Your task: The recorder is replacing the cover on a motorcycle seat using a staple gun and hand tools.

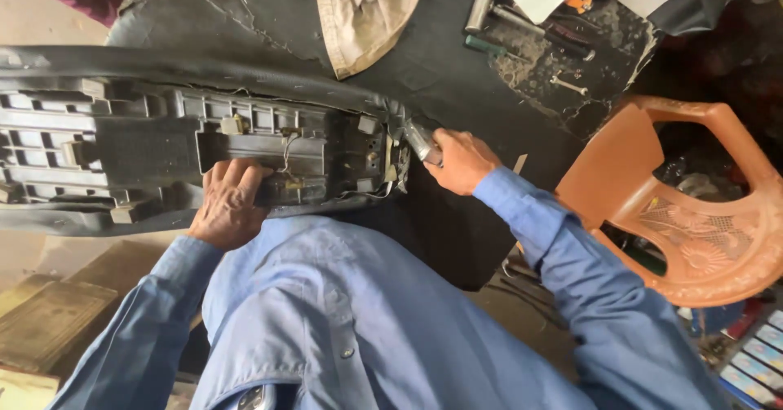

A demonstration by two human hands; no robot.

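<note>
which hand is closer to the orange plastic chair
Right. The right hand, gripping a metal tool at the end of the upturned seat base, is just left of the orange plastic chair. The left hand presses the base, farther away.

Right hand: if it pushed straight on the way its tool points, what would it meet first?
The right hand grips a metal tool aimed left at the end of the upturned seat. It would likely meet the seat's cover edge first; depth is unclear, and the tool may already touch it.
</note>
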